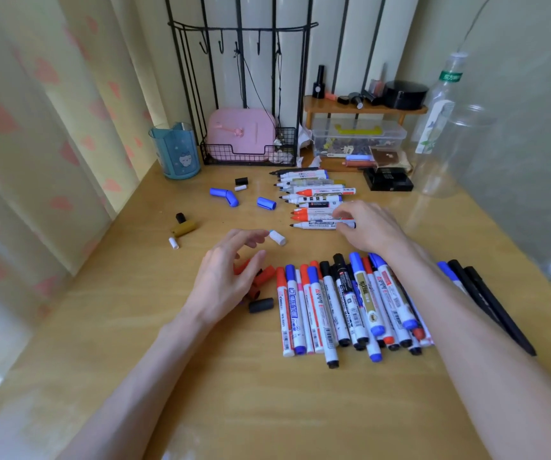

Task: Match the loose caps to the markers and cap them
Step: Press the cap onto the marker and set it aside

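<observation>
Several capped markers lie in a row near me on the wooden desk. Farther back sits a row of uncapped markers, tips pointing left. My right hand rests on the nearest of these, a whiteboard marker, fingers curled over its barrel. My left hand hovers with relaxed fingers over red caps and a black cap. A white cap lies just past its fingertips. Blue caps, a gold cap, black and white caps lie scattered at the left.
A blue cup stands back left beside a black wire rack holding a pink case. A small wooden shelf, a clear box, and clear plastic bottles stand back right. Black pens lie at the right.
</observation>
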Motion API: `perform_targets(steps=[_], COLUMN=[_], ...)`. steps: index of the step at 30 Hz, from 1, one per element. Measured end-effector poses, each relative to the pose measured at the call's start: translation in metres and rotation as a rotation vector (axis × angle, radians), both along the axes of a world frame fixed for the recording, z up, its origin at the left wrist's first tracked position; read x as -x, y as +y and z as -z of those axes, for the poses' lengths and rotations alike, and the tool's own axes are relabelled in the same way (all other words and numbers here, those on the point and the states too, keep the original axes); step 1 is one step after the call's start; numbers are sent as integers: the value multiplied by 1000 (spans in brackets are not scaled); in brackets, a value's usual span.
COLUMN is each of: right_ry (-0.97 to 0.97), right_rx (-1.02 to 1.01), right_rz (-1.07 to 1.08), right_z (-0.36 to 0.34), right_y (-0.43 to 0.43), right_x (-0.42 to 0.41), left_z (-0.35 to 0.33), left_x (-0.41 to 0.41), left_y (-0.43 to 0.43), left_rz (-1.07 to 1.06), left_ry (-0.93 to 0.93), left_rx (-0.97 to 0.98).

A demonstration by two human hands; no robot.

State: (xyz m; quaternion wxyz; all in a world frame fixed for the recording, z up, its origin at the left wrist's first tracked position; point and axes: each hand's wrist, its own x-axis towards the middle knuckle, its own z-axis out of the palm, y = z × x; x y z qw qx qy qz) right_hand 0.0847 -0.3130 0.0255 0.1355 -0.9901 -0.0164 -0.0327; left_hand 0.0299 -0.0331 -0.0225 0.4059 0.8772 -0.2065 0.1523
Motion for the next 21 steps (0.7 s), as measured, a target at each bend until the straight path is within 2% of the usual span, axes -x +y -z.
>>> perform_targets(steps=[4, 9, 13, 21], right_ry=[-89, -4, -99, -51], right_rx=[-29, -15, -36, 5], right_rz=[45, 61, 71, 54], right_z=[4, 10, 11, 11], right_y=[-8, -16, -15, -9], right_x=[-6, -11, -11, -13], left_z=[0, 3, 3, 1], left_x=[-14, -31, -36, -41], left_y=[3, 5, 5, 6], left_rz=[-43, -67, -65, -63], left_ry=[-6, 4, -4, -11], left_rx=[-4, -28, -52, -73])
